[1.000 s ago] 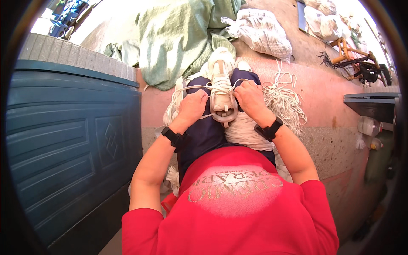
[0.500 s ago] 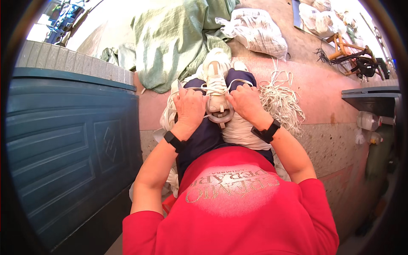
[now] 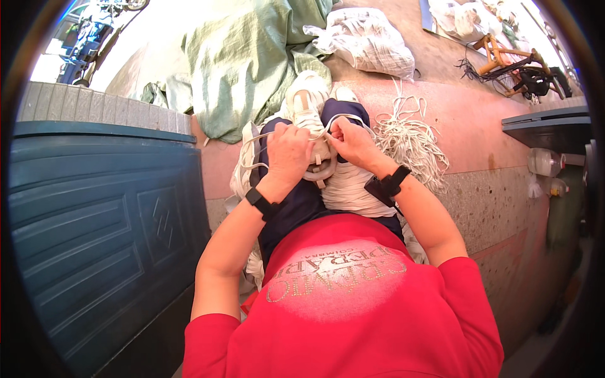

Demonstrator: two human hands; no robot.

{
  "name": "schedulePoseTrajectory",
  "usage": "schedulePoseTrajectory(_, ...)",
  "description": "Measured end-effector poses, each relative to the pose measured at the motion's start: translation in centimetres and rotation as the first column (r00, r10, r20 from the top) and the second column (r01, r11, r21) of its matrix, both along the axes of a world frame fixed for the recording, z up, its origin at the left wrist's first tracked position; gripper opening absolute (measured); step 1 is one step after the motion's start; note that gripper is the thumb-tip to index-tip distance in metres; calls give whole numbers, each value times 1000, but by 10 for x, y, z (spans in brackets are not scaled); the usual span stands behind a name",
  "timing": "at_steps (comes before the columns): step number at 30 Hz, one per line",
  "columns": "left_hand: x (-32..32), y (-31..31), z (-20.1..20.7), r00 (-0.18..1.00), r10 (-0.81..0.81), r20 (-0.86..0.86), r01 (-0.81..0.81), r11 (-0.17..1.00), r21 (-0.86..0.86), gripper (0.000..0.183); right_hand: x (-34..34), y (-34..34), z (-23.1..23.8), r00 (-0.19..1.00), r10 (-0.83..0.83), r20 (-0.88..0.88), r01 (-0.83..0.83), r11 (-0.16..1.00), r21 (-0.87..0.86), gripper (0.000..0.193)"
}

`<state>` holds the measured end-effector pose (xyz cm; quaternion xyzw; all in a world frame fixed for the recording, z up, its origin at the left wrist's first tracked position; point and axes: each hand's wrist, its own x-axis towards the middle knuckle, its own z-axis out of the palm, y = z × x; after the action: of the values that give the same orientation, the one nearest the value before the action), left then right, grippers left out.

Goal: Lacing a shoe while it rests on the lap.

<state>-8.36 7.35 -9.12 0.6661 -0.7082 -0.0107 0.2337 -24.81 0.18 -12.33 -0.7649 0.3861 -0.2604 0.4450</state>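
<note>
Across your thighs, a beige and white shoe [image 3: 320,155] lies with its toe pointing away from you and its rounded heel opening facing your red shirt [image 3: 340,283]. Your right hand [image 3: 356,143] has its grip closed in a thumb-and-finger pinch on the white lace [image 3: 346,116], just beside the upper. Your left hand [image 3: 287,151] curls over the other side; its fingertips face down, so you cannot tell from above how firmly that grip has closed, or whether it has.

For good control, let your thighs steady the shoe and pull evenly from both sides. The lace looks soft and flat, so it probably twists easily; smooth it before you tension it, and guide loose lengths clear of your wrists.

To the right, a tangled heap of pale strands [image 3: 413,142] spreads over pinkish floor [image 3: 476,132]. A ridged, off-white bundle [image 3: 350,189] covers your right thigh. Beyond your feet, a creased green sheet [image 3: 236,69] drapes in broad folds beside a crinkled, translucent plastic sack [image 3: 372,41].
</note>
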Motion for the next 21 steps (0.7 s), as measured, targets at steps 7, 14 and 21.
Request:
schedulePoseTrajectory(7, 2, -22, -3, 994, -109, 15, 108, 994, 28, 7, 5, -3, -2, 964, 153, -216, -225, 904, -364, 9)
schedulePoseTrajectory(14, 30, -39, 6, 529, 334, -780, 143, 871, 471, 12, 11, 3, 8, 847, 32, -530, -417, 659, -626, 12)
schedulePoseTrajectory(21, 17, -71, 18, 480, 309, -821, 389, 764, 515, 16, 5, -8, 144, 927, -67, 368, 45, 997, 68, 11)
